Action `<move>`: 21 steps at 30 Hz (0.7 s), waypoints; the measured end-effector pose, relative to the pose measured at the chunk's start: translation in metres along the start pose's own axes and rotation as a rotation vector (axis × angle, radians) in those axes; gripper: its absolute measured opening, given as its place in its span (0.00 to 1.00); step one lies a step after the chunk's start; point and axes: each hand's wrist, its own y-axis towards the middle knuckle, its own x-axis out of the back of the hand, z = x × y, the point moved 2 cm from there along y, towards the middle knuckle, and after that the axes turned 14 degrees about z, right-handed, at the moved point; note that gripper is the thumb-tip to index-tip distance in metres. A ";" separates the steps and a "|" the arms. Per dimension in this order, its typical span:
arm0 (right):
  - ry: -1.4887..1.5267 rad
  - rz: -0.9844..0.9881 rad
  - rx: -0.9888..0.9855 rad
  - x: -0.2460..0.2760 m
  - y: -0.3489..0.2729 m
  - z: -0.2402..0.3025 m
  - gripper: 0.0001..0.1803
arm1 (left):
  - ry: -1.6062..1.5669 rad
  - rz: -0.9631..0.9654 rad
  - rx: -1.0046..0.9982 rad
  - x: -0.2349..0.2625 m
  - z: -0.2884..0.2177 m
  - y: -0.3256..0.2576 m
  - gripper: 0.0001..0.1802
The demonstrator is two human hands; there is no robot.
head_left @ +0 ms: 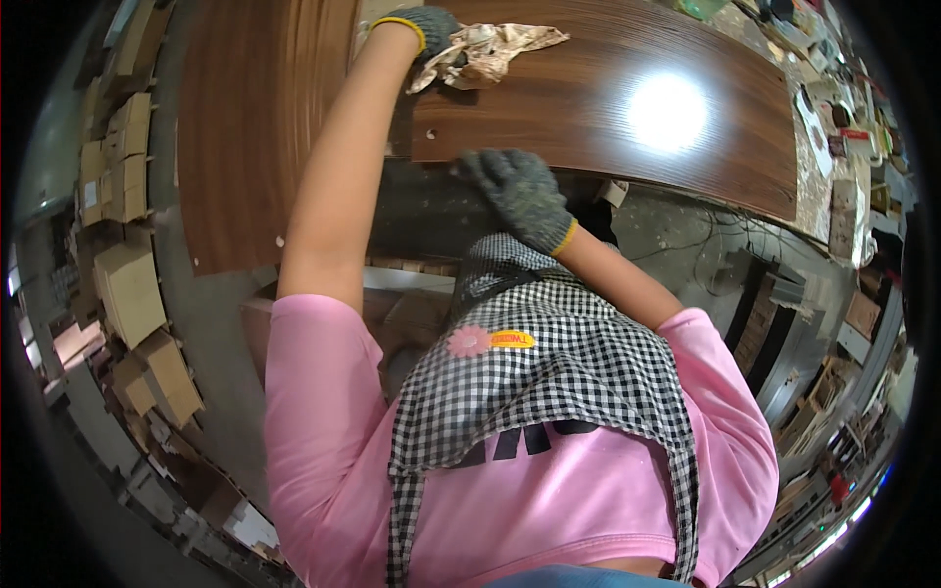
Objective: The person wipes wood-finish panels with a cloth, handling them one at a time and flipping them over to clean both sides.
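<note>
Blue fabric edge (588, 578) lowest; pink short-sleeved shirt (549, 500), dark lettering (529, 443) partly hidden by one black-and-white checked apron (569, 382) with one pink flower patch (469, 341), one lettered yellow tag (513, 339). Two grey-gloved hands: left hand (431, 27) clamped on one crumpled stained cloth (490, 54) atop dark-brown wood-grain panel (578, 108); right hand (524, 201) loosely extended beside panel's near edge, contact unclear. Cardboard boxes (132, 289) far left.

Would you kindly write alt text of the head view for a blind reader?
A gloved left hand holds a crumpled, stained cloth on a brown wood-grain panel, the gloved right hand near the panel's front edge. Below, a checked apron partly covers a pink shirt; boxes stand at left.
</note>
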 end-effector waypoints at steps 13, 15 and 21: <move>0.152 0.076 0.219 0.008 0.022 0.027 0.22 | -0.234 0.029 0.064 -0.016 0.015 0.011 0.13; 0.211 0.053 0.066 0.015 0.018 0.007 0.23 | -0.287 0.022 0.008 -0.014 0.013 0.006 0.14; 0.216 0.107 0.356 -0.005 0.057 0.031 0.19 | -0.271 -0.021 0.020 0.017 -0.019 -0.033 0.23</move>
